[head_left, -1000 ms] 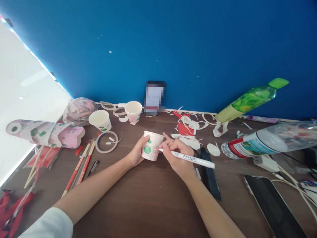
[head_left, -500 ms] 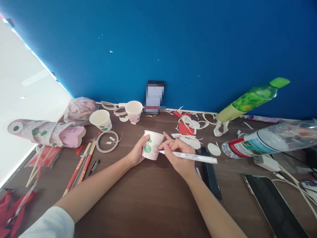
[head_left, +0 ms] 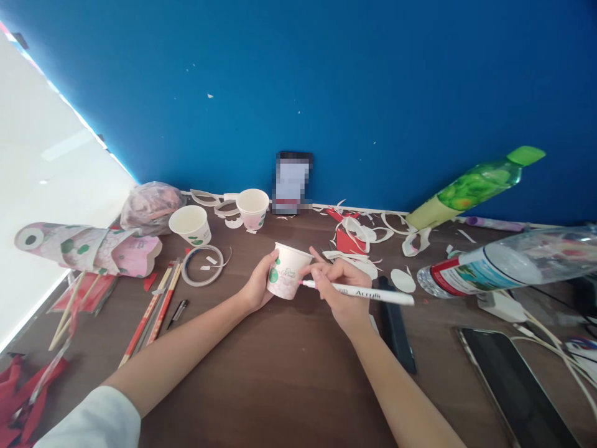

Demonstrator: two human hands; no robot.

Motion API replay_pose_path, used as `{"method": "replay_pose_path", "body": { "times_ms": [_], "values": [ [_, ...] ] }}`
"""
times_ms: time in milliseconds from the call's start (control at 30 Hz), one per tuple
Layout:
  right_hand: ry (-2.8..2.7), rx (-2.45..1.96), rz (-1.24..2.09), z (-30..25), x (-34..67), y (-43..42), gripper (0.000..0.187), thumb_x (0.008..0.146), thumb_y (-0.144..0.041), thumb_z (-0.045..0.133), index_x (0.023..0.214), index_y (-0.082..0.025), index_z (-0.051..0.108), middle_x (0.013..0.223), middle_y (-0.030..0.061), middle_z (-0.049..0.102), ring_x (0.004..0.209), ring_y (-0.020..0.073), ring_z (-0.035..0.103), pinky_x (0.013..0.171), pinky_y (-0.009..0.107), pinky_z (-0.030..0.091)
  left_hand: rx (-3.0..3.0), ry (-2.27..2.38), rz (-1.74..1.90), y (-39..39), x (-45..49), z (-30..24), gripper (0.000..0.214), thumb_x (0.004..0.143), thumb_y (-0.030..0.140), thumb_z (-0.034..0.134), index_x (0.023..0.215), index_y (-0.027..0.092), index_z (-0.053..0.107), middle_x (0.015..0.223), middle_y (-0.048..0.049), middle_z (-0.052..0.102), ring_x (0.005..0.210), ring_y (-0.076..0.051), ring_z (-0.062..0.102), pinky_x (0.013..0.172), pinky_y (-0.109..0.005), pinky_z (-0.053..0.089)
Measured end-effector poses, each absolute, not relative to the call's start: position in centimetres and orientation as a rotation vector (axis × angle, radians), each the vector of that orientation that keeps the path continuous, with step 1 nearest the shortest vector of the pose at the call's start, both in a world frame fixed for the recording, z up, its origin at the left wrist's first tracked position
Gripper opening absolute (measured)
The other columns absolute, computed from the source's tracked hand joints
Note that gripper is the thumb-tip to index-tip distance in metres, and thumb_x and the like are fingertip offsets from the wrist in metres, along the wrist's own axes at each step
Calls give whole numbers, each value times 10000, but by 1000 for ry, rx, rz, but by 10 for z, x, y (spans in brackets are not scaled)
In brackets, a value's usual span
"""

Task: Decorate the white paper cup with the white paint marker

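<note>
My left hand (head_left: 255,287) grips a small white paper cup (head_left: 288,272) with green print, tilted and held just above the brown table (head_left: 280,386). In my right hand (head_left: 339,287) a white acrylic marker (head_left: 368,294) is pinched, its tip at the cup's right side. Its index finger reaches out to the cup's rim.
Two more paper cups (head_left: 191,225) (head_left: 252,208) stand at the back left beside a tape ring (head_left: 202,266), chopsticks (head_left: 153,311) and a pink paper fish (head_left: 88,249). Paper scraps (head_left: 361,239), a green bottle (head_left: 471,186), a water bottle (head_left: 504,264), a black phone (head_left: 513,386) and a black case (head_left: 396,330) lie to the right.
My left hand has turned and tilted the cup, so the green dot has swung to the left. The marker now lies flatter, its tip still at the cup.
</note>
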State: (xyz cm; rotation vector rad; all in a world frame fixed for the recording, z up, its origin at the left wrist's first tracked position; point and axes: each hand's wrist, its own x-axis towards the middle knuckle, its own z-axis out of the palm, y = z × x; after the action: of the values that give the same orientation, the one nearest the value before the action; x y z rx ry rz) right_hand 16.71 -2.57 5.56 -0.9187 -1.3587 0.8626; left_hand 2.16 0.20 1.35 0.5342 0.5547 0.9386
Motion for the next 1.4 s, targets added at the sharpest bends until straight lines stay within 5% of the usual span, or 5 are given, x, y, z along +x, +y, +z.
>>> {"method": "replay_pose_path", "body": {
  "times_ms": [400, 1400],
  "values": [
    [-1464, -968, 726, 49, 163, -26, 341, 775, -112, 605, 531, -218, 392, 578, -55, 664, 580, 138, 684, 1064, 574, 443, 531, 585, 957, 1, 23, 18, 438, 776, 488, 592, 981, 113, 684, 988, -123, 736, 990, -289, 666, 926, -377, 469],
    [-1356, -931, 767, 48, 163, -24, 380, 800, -198, 627, 511, -213, 381, 534, -48, 630, 533, 125, 662, 1012, 538, 493, 428, 590, 966, 2, 22, 17, 437, 766, 498, 609, 885, 86, 695, 813, -107, 728, 750, -218, 662, 783, -326, 498]
  ]
}}
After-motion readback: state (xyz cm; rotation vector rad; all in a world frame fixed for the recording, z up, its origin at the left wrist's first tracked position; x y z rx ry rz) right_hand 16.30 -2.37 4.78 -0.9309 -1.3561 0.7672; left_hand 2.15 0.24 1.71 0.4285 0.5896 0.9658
